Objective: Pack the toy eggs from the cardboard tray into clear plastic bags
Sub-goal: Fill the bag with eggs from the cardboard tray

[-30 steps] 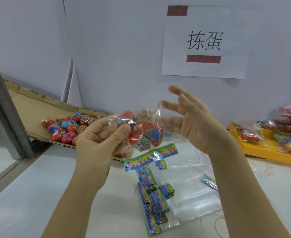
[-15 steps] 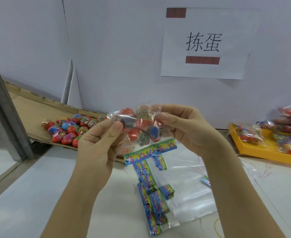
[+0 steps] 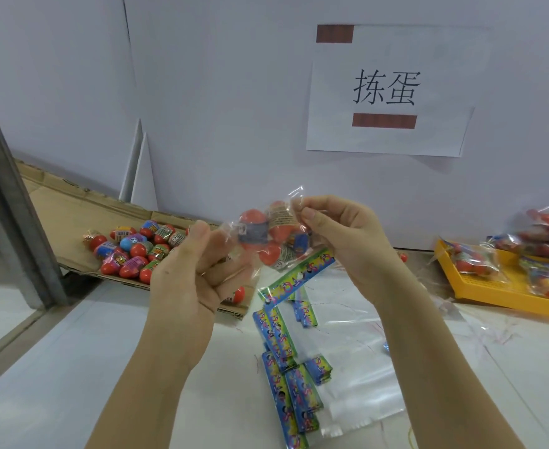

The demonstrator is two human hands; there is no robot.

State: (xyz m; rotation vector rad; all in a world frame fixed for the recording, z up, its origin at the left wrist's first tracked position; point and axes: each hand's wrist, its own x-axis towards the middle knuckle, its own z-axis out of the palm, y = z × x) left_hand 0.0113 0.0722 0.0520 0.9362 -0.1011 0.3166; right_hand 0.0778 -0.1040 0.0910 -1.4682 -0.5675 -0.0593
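**Filled bag held crosswise between both hands, above the tabletop**

The clear plastic bag (image 3: 266, 241), packed with toy eggs (image 3: 253, 218), was up in the air with its long axis running left to right from one hand to the other, rising slightly toward the right. The left hand (image 3: 185, 277) had its thumb and curled fingers on the bag's left end. The right hand (image 3: 344, 234) pinched the crumpled plastic at the upper right corner, where a loose flap stood up. Neither hand was free. The cardboard tray (image 3: 66, 215) with the unpacked eggs lay nearer the left hand, and the yellow tray (image 3: 499, 286) of finished bags lay well off to the right, so setting the bag down there would probably fall to the right hand. Printed card strips (image 3: 279, 332) lay on the tabletop (image 3: 72, 367) directly below.
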